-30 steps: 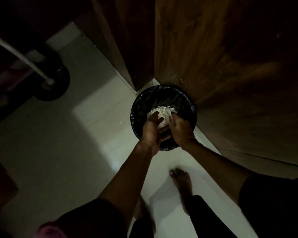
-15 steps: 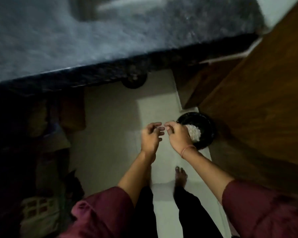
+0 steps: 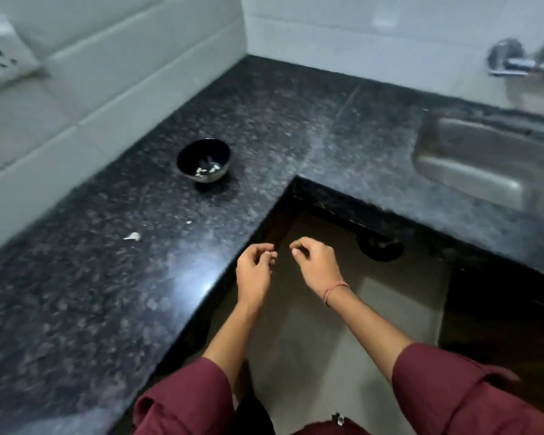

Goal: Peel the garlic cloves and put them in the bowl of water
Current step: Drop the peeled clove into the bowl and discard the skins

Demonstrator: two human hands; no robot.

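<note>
Beside the counter, left hand and right hand hover loosely curled, holding nothing.

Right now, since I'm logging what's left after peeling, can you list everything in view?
small dark round bowl: one, black, on the counter's left run near the wall
pale garlic pieces: several, whitish, inside the bowl; exact number unclear
white garlic scrap: one, white, on the counter nearer the person than the bowl
tiny fleck: one, white, on the counter between scrap and bowl
speckled granite countertop: one, black, L-shaped
steel sink: one, grey, set in the counter at right
chrome tap: one, silver, on the wall above the sink
socket plate: one, white, left wall
maroon sleeves: two, lower edge
left hand: loosely curled, empty, at the counter edge
right hand: loosely curled, empty, over the floor
</note>
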